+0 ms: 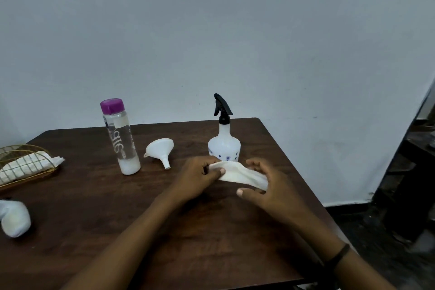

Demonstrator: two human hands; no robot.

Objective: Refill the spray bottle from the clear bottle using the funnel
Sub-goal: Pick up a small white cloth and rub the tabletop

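A white spray bottle point(224, 142) with a black trigger head stands upright near the table's far right. A white funnel point(160, 150) lies on its side to its left. Further left stands the clear bottle point(121, 139) with a purple cap on, a little liquid at its bottom. In front of the spray bottle, my left hand point(197, 178) and my right hand point(270, 183) both hold a white cloth point(240, 174) stretched between them just above the table.
The dark wooden table point(141, 231) ends close to the right of my right hand. A gold wire basket point(26, 165) with napkins sits at the far left. A crumpled white cloth point(15, 218) lies at the left edge.
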